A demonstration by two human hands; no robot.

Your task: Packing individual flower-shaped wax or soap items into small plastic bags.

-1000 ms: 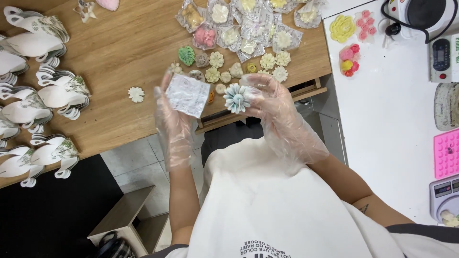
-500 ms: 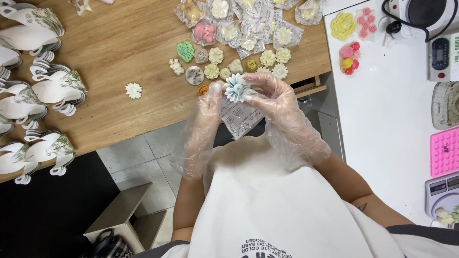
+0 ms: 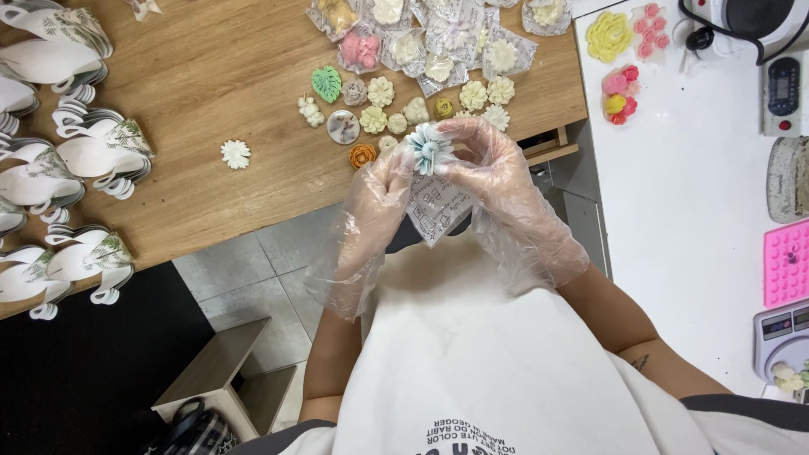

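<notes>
Pinching pale-blue flower between left hand and right hand, clear bag beneath.

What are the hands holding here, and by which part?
Both gloved hands hold a pale blue flower by its rim, at the mouth of a small clear bag: left hand, right hand.

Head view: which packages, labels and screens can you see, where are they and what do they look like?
Clear bag: printed, between both gloved hands, under the blue flower.
Bagged flowers: clear packets, far table edge.
Paper sleeves: white, leaf print, stacked at the left.
Timer: grey, dark screen, right counter.
Scale: grey, small display, lower right.
</notes>
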